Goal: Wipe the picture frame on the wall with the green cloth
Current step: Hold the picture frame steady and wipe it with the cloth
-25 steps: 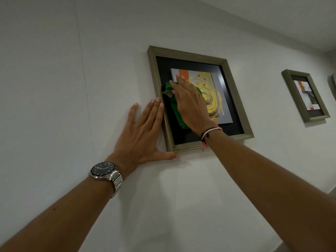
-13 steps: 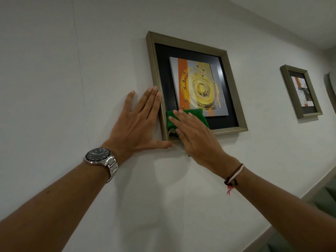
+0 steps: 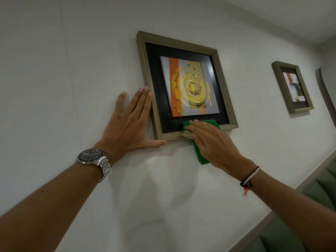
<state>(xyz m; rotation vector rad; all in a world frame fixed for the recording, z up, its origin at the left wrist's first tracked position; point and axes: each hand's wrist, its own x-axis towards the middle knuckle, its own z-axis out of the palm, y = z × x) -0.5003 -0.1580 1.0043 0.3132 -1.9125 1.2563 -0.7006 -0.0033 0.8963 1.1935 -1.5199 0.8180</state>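
Note:
A square picture frame (image 3: 181,42) with a dull gold moulding, black mount and a gold and orange artwork hangs on the white wall. My left hand (image 3: 129,122) lies flat and spread on the wall, fingertips against the frame's left side and thumb under its lower left corner. My right hand (image 3: 212,142) presses a folded green cloth (image 3: 201,157) flat on the frame's bottom rail, right of the middle. The cloth pokes out above my fingers and hangs below the frame onto the wall; my hand covers its middle.
A second, smaller frame (image 3: 292,86) hangs further right on the same wall. A grey-green upholstered seat back (image 3: 312,206) runs along the lower right, below a wall ledge. The ceiling edge crosses the upper right.
My right hand and the cloth slid down from the upper left of the glass to the bottom left corner, then rightward along the bottom rail. My left hand stayed braced by the frame.

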